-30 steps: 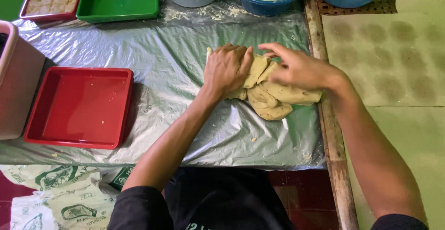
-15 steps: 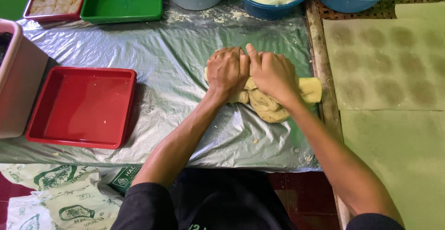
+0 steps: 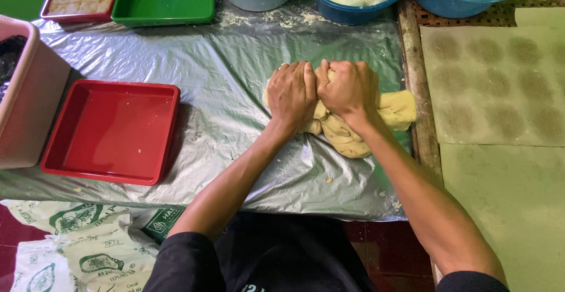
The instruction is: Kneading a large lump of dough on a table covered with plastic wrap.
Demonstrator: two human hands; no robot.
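From the head view, the left hand (image 3: pixel 292 95) and right hand (image 3: pixel 348 89) sit side by side, fists pressed down on the dough (image 3: pixel 353 133). The yellow lump lies on the plastic sheet (image 3: pixel 235 92), probably stretched left to right. A red tray (image 3: pixel 112 130) lies to the left.

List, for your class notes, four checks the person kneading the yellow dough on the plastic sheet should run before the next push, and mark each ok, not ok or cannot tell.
1. Both hands on the dough: left hand and right hand press side by side on the dough: ok.
2. Dough fully on the plastic sheet: its right end lies close to the sheet's edge: cannot tell.
3. Red tray apart from the dough: ok.
4. Sheet free of crumbs: scraps lie near the front edge: not ok.
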